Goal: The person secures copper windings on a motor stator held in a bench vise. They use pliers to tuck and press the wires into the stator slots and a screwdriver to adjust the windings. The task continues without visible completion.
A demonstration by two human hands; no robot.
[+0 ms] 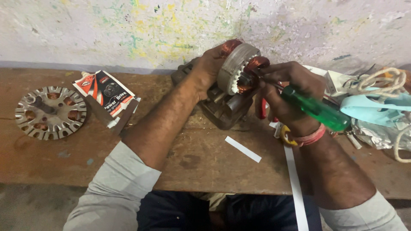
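My left hand (209, 64) grips a round motor stator (236, 68) with copper windings and holds it on edge over a dark metal block (222, 109) on the wooden bench (201, 158). My right hand (287, 92) is closed around a screwdriver with a green translucent handle (316, 109). Its tip points into the stator's slots near the white insulation. A red thread band and a yellow ring sit at my right wrist.
A second slotted stator core (50, 112) lies flat at the left. A red, white and black carton (106, 95) lies beside it. White paper strips (243, 149) lie on the bench. Cord, a light blue strap (376, 109) and foil clutter the right side. A paint-spattered wall stands behind.
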